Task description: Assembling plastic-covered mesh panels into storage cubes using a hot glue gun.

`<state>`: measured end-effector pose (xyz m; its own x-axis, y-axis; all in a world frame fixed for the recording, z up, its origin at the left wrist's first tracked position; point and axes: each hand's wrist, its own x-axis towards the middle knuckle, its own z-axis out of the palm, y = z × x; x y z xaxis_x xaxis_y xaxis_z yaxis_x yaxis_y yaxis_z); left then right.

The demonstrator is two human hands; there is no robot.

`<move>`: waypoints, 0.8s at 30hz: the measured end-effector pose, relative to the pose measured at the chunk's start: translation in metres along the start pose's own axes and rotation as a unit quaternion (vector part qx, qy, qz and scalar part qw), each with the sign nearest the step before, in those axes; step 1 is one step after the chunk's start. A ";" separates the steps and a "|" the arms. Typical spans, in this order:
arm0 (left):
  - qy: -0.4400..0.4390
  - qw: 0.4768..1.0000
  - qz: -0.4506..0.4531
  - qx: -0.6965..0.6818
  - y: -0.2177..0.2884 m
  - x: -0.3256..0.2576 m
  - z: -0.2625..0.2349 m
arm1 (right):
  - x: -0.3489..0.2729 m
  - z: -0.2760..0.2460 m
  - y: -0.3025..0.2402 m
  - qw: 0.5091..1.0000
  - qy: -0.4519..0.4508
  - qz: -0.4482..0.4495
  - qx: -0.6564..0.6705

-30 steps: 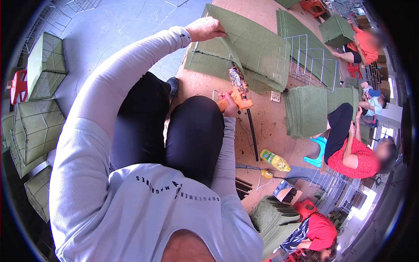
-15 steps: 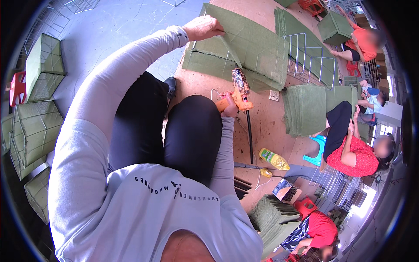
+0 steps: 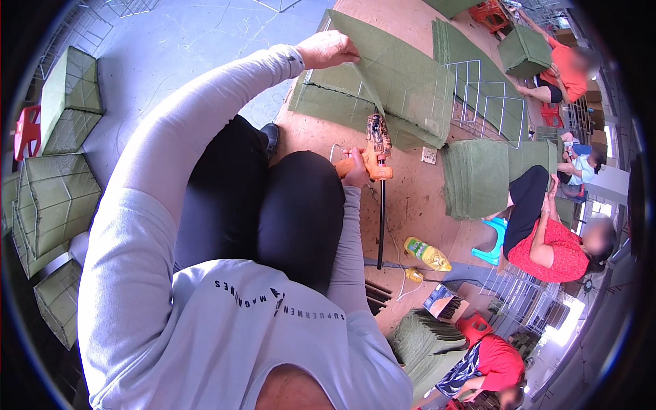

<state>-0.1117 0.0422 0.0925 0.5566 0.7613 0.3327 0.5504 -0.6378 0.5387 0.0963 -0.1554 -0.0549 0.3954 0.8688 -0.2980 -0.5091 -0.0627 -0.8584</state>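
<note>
From where I stand, the seated worker's right hand is wrapped around the handle of an orange glue gun, the fingers closed on it. A black glue stick juts out behind the gun, back toward the worker's side. Just ahead of the gun, on a brown board, lies a wire form covered in green fabric. The left hand, beyond the gun and to its left, is drawn narrow, thumb and fingertips pinching a loose green flap by its upper end. The flap's edge slants down to the gun's dark, crusted nozzle; whether the two actually touch is hard to say from here.

Right of the gun sits a thick stack of green sheets, and farther ahead on that side stands a bare wire frame. Behind the gun and to its right, a yellow bottle lies on its side. Well right of the gun, a person in a red top sits on a blue stool.
</note>
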 end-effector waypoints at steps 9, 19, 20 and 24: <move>0.004 1.000 0.002 -0.009 0.003 -0.001 0.000 | 0.001 -0.009 0.003 0.999 0.031 0.012 -0.027; 0.006 1.000 0.003 -0.003 0.003 -0.001 -0.002 | -0.001 0.003 -0.004 1.000 -0.004 0.013 -0.020; 0.005 1.000 0.003 -0.004 0.002 -0.001 -0.001 | -0.002 0.003 -0.003 1.000 -0.003 0.013 -0.020; 0.008 1.000 -0.003 -0.003 -0.003 0.000 0.000 | 0.000 0.004 -0.002 1.000 -0.008 0.017 -0.013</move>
<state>-0.1129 0.0438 0.0908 0.5430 0.7673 0.3412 0.5499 -0.6320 0.5460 0.0937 -0.1532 -0.0517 0.3656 0.8739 -0.3202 -0.5012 -0.1050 -0.8590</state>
